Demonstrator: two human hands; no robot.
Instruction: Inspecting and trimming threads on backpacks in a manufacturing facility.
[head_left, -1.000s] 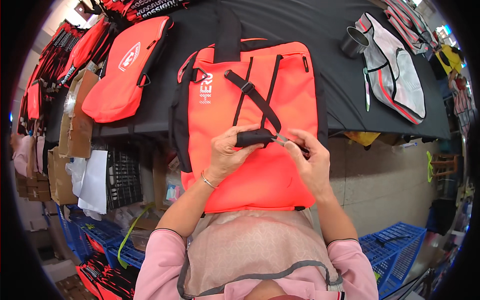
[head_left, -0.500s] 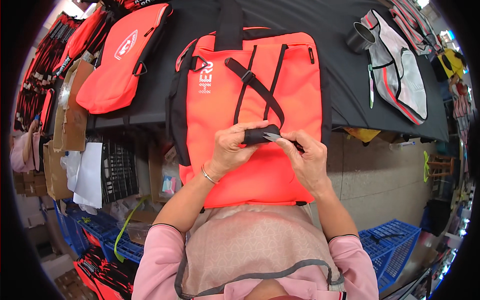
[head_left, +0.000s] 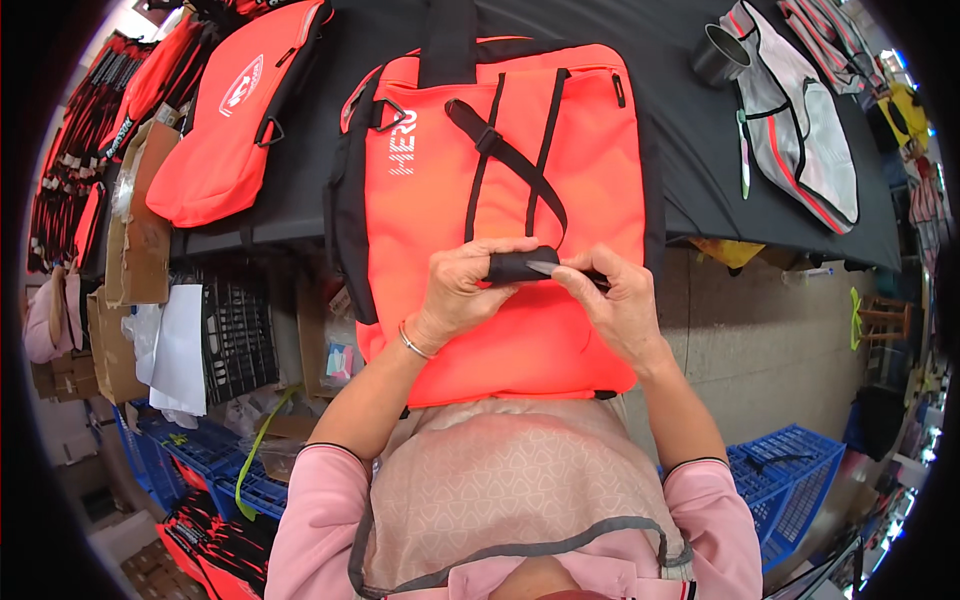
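A large orange bag (head_left: 560, 130) with black straps hangs over the near edge of a black table (head_left: 690, 130), its lower part against my body. My left hand (head_left: 462, 290) grips the black padded handle wrap (head_left: 518, 266) at the end of the bag's straps. My right hand (head_left: 615, 300) pinches the right end of the same wrap, and a small metal blade or tool tip (head_left: 540, 267) shows between my fingers. Both hands sit over the middle of the bag's front.
A second orange bag (head_left: 235, 110) lies at the table's left. A grey and red vest-like piece (head_left: 800, 130), a dark metal cup (head_left: 718, 55) and a pen (head_left: 744, 150) lie at the right. Cardboard, black and blue crates (head_left: 790, 470) stand on the floor.
The bag has slid nearer and lower against my body. My hands have stayed on the black handle wrap, shifting slightly along it.
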